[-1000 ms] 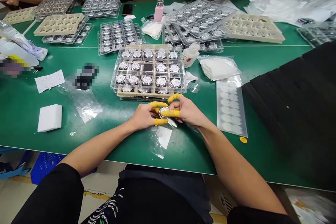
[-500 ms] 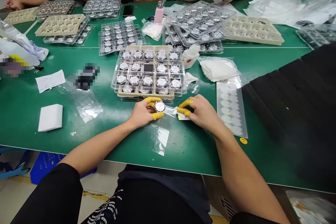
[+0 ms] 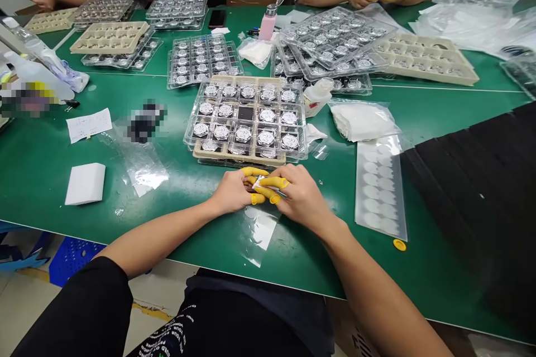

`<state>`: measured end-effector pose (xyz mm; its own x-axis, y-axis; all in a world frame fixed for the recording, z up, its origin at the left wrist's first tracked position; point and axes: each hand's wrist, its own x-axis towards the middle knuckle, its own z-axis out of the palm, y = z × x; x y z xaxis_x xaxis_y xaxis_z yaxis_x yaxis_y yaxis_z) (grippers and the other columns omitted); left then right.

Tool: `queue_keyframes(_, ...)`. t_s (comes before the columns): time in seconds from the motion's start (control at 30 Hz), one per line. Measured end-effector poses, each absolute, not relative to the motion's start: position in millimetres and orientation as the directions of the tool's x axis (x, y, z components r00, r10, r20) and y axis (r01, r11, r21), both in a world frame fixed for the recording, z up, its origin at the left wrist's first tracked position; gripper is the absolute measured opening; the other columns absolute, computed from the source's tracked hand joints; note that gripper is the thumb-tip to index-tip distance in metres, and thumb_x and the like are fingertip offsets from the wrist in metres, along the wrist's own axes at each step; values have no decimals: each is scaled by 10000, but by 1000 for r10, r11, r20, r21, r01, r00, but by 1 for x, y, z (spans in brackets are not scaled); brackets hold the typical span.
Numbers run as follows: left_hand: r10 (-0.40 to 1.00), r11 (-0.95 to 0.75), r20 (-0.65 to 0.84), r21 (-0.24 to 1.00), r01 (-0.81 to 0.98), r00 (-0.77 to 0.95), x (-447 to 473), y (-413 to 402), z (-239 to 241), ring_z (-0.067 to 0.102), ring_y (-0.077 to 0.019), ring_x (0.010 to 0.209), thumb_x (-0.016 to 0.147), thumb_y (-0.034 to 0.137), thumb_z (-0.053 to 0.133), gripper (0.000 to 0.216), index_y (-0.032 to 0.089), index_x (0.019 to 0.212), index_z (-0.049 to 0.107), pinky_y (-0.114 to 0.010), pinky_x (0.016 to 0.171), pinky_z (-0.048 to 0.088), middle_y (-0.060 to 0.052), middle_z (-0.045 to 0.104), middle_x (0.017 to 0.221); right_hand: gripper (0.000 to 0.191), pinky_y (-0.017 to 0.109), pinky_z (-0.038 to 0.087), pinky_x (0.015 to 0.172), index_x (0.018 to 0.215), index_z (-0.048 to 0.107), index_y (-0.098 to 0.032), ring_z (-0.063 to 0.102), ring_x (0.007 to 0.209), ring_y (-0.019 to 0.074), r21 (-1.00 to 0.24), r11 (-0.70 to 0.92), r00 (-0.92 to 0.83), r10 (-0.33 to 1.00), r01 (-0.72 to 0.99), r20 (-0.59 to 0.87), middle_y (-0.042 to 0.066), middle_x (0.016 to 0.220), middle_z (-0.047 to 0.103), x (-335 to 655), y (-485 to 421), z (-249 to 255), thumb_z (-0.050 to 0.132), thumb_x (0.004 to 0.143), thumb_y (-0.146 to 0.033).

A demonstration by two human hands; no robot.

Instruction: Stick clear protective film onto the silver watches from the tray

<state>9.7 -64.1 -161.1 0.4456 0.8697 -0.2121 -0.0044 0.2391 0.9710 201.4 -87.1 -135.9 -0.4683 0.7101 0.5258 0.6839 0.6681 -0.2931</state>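
Observation:
My left hand (image 3: 232, 192) and my right hand (image 3: 299, 195) meet just above the green table (image 3: 37, 173), both wearing yellow fingertip covers. Together they pinch a small round silver watch case (image 3: 260, 182) wrapped in a clear film strip; the fingers hide most of it. Right behind my hands stands a stack of trays (image 3: 247, 117) with a clear lid, holding several round silver cases in square pockets. Under my hands lies a loose piece of clear film (image 3: 257, 234).
A sheet of round white stickers (image 3: 379, 184) and a bag of white wipes (image 3: 362, 120) lie to the right, black material (image 3: 473, 195) beyond. A white block (image 3: 86, 183) and paper slip (image 3: 89, 124) lie left. More trays (image 3: 330, 39) and other people's hands fill the far side.
Half a second ago my hands were apart, the right pulling the film strip away from the case in my left. Now the right hand has come back and both close on the case.

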Motion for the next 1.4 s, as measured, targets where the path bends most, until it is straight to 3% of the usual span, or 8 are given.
queue_keyframes(0.37,872,272,-238,962,-20,428,10,-68,-162,722,-135,759,584,123,845,586,131,1149,690,-251,758,598,-53,752,886,41,338,412,619,933,673,-217,544,701,184,-463,623,-278,738,631,615,39,783,591,205,-88,-144,655,899,-204)
queue_keyframes(0.73,860,299,-268,954,-4,434,11,-69,-159,729,-143,760,532,71,842,640,126,1152,691,-252,753,603,-58,760,899,60,323,434,598,939,708,-240,543,699,181,-544,658,-304,738,520,602,36,772,601,198,-88,-144,663,900,-240)
queue_keyframes(0.83,873,285,-242,958,-41,424,10,-69,-160,735,-152,770,547,119,863,643,120,1164,679,-281,780,618,-66,766,906,87,359,449,647,907,717,-233,547,744,209,-534,524,-177,803,664,569,56,794,603,213,-84,-148,640,911,-272)
queue_keyframes(0.93,891,176,-153,984,-16,427,8,-70,-159,742,-159,803,586,172,864,619,136,1178,685,-312,842,628,-65,773,936,140,427,459,758,987,721,-239,523,867,258,-486,368,-98,864,793,494,87,918,631,238,-86,-149,635,909,-318)
queue_keyframes(1.0,894,60,-78,997,53,442,6,-72,-158,746,-165,828,627,196,846,576,150,1181,695,-324,878,628,-59,777,949,272,460,468,829,1153,682,-256,513,961,276,-515,358,-140,899,779,414,97,1065,640,249,-91,-147,648,902,-354)
queue_keyframes(1.07,891,-46,-11,993,113,454,5,-74,-157,747,-170,854,668,222,827,538,159,1187,701,-327,901,625,-58,780,968,352,452,484,843,1232,641,-277,519,980,271,-569,372,-204,919,733,338,83,1088,653,251,-96,-145,668,893,-369)
queue_keyframes(1.27,872,-229,131,961,155,472,3,-76,-153,736,-176,908,706,268,813,471,181,1160,723,-319,917,614,-67,772,1061,95,383,520,763,926,710,-248,613,880,233,-717,289,-195,957,635,213,57,888,678,238,-100,-141,671,869,-314)
queue_keyframes(1.4,890,-216,116,959,183,441,2,-72,-154,721,-191,957,683,258,830,476,192,1144,731,-325,924,595,-78,762,1096,67,386,510,754,828,694,-233,637,832,223,-743,286,-224,957,606,186,47,850,712,241,-100,-139,648,852,-276)
